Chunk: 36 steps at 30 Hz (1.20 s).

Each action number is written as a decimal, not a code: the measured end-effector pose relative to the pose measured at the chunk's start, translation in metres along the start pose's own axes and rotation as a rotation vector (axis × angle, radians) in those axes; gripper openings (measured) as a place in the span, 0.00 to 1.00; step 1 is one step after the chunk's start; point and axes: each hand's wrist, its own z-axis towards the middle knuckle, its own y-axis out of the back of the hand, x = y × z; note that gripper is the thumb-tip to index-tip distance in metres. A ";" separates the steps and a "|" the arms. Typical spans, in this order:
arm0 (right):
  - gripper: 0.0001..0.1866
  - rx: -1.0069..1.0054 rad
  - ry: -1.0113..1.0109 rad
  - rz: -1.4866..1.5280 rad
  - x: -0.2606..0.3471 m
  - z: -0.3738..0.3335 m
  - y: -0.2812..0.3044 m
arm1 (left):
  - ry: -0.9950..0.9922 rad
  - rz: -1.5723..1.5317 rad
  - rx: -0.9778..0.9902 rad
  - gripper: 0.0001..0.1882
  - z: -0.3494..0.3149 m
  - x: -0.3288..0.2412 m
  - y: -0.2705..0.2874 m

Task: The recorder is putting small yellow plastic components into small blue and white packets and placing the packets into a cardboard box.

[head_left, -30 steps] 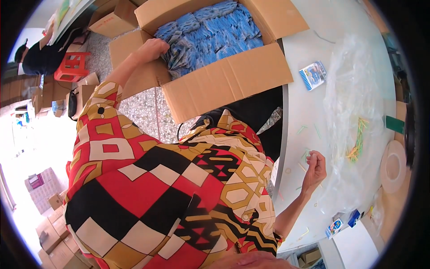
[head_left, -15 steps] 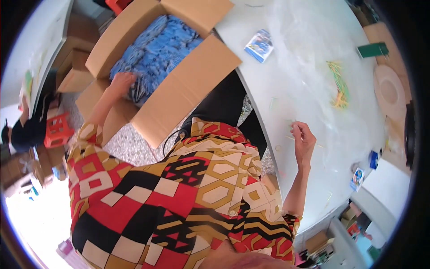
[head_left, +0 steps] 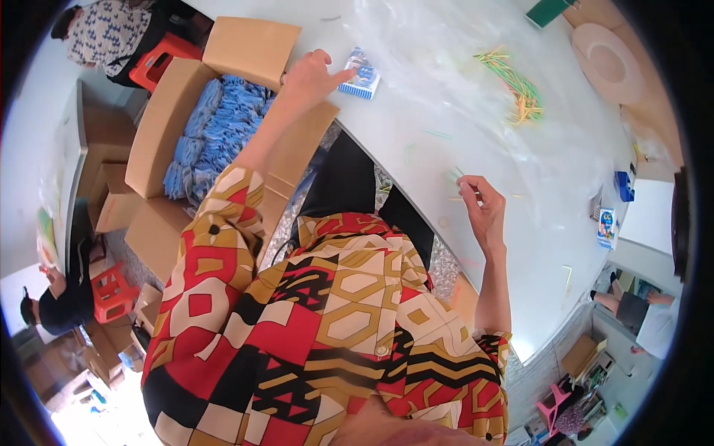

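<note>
My left hand (head_left: 316,76) is open over the table's edge, thumb and fingers apart, beside a blue-and-white packet (head_left: 361,82). Its thumb tip is very near the packet; contact cannot be made out. Over the table my right hand (head_left: 484,212) is pinched around a thin green strip (head_left: 455,175), whose end pokes out past the fingertips. Beyond it lies a loose bunch of thin green and yellow strips (head_left: 520,93) on clear plastic film (head_left: 424,67). Left of the table, a cardboard box (head_left: 160,126) with raised flaps holds many blue patterned bundles (head_left: 223,126).
The white table (head_left: 416,167) carries a few stray strips. Near its right end stand another blue-and-white packet (head_left: 606,227) and a blue holder (head_left: 625,186). A green box (head_left: 547,11) lies at the far side. Red stools (head_left: 111,292) and other people are around the room.
My left hand has come up out of the cardboard box and across to the packet on the table. The right hand stays pinched above the table. The whole view has shifted.
</note>
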 end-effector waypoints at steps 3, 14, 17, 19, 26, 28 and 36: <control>0.06 -0.026 -0.047 0.007 -0.002 -0.012 0.005 | 0.043 0.094 0.057 0.33 0.012 -0.004 -0.014; 0.06 -0.035 -0.037 0.063 -0.007 -0.016 0.003 | 0.090 -0.065 0.092 0.25 0.021 0.005 -0.032; 0.05 -0.026 -0.018 0.074 -0.006 -0.015 0.001 | 0.051 -0.176 0.031 0.22 0.021 0.012 -0.037; 0.05 -0.020 -0.008 0.081 -0.005 -0.014 0.001 | 0.028 -0.241 -0.047 0.19 0.020 0.017 -0.041; 0.06 0.001 -0.034 0.072 -0.003 -0.014 0.000 | -0.040 -0.296 -0.221 0.14 0.010 0.010 -0.043; 0.06 0.008 -0.034 0.065 -0.002 -0.014 0.000 | -0.032 -0.279 -0.223 0.14 0.007 0.008 -0.041; 0.06 0.035 -0.019 0.011 0.007 -0.006 -0.006 | 0.065 -0.494 -0.336 0.10 -0.001 0.020 -0.038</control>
